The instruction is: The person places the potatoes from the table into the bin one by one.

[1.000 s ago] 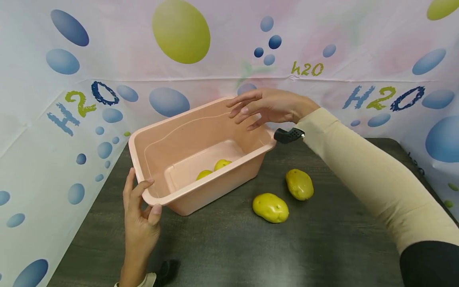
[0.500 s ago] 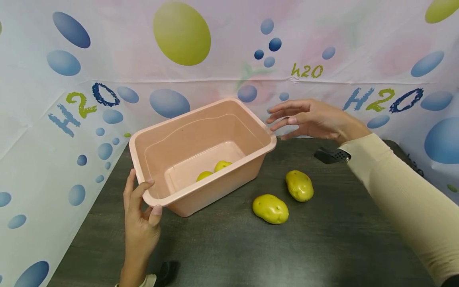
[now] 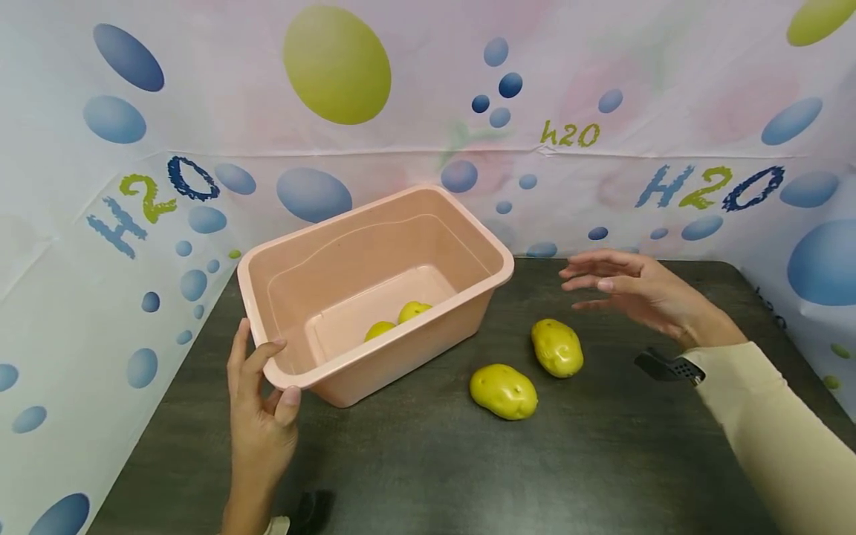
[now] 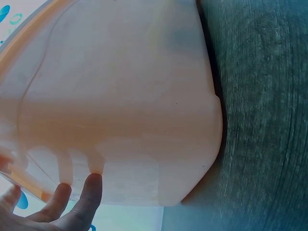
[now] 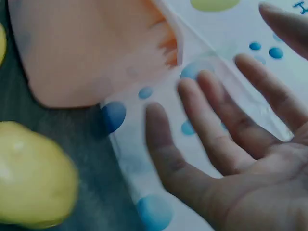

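Observation:
A pink plastic tub stands on the dark table, turned at a slant. My left hand grips its near left corner, thumb outside and a finger over the rim; in the left wrist view fingertips touch the tub's outer wall. Inside lie two yellow potatoes, one partly hidden by the front wall, the other more so. On the table to the right are a yellow potato and another potato. My right hand hovers beyond and right of the latter, fingers spread, holding nothing.
A dark wooden table bears everything. Behind and to the left hangs a white curtain with blue and green dots, close to the tub's back rim. A black strap sits at my right wrist.
My right hand has moved from above the tub's far right corner to the right and down, toward the potatoes on the table. My left hand and the tub have stayed in place.

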The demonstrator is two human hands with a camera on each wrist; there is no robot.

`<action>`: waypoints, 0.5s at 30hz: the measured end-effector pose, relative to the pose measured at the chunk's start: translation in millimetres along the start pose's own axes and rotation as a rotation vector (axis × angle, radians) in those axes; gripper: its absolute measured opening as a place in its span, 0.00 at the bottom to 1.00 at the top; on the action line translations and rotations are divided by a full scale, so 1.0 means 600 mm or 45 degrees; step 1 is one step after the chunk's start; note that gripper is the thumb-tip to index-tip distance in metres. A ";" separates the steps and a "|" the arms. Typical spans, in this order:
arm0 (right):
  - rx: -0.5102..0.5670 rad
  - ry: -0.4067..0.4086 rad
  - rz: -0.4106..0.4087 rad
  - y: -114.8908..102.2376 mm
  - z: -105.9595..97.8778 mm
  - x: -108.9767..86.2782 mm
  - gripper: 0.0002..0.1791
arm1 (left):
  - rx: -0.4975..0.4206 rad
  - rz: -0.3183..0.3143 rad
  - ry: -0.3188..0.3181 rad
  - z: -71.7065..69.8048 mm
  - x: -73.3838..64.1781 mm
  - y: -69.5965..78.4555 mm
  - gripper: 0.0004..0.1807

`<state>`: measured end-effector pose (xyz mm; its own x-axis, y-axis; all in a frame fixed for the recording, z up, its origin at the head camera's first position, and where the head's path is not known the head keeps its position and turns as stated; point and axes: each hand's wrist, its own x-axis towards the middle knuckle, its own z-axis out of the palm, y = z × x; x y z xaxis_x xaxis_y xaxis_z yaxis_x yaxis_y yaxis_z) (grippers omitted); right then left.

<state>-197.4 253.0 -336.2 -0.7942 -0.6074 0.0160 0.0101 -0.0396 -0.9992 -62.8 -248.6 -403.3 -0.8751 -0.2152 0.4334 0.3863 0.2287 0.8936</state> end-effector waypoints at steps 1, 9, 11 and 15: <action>-0.010 0.048 0.001 0.010 0.003 -0.007 0.26 | -0.003 -0.001 0.000 0.000 0.000 0.001 0.34; -0.008 0.404 -0.011 0.077 0.027 -0.051 0.24 | -0.001 0.016 -0.004 -0.001 -0.002 0.005 0.32; 0.008 0.446 -0.044 0.088 0.028 -0.059 0.24 | 0.000 0.012 -0.007 0.000 -0.001 0.006 0.31; -0.011 0.511 -0.077 0.108 0.035 -0.070 0.24 | -0.003 -0.011 -0.012 0.000 -0.002 0.006 0.31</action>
<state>-150.6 259.6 -400.9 -0.9673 -0.2463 0.0603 -0.0474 -0.0582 -0.9972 -60.7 -247.4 -400.7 -0.8811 -0.2085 0.4245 0.3792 0.2249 0.8975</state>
